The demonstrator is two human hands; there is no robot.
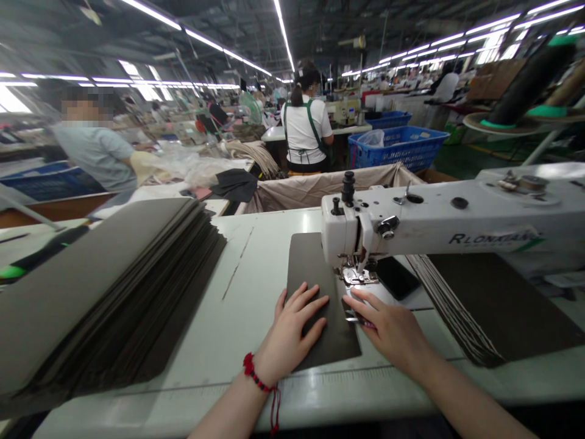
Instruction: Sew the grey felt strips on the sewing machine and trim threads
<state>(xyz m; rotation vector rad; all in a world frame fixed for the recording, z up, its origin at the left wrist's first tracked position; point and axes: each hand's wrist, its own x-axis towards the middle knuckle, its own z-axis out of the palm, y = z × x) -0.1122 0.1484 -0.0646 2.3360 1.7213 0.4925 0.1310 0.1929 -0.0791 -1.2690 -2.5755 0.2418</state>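
A dark grey-brown fabric panel (315, 256) lies flat on the sewing table, its far right edge beside the presser foot (359, 275) of a white sewing machine (439, 213). My left hand (295, 323) rests on the panel with its fingers spread, a red and black bracelet at the wrist. At the panel's right edge is my right hand (388, 326), fingers bent around small thread snips (354, 318). Metal blades and a bit of pinkish handle show; most of the snips is hidden under the hand.
A tall stack of panels (150, 286) stands at the left. Under the machine arm lie a black phone (397, 277) and another pile of panels (503, 305). A fabric-lined bin (301, 192) sits behind the table. Two people work beyond, near blue crates (397, 149).
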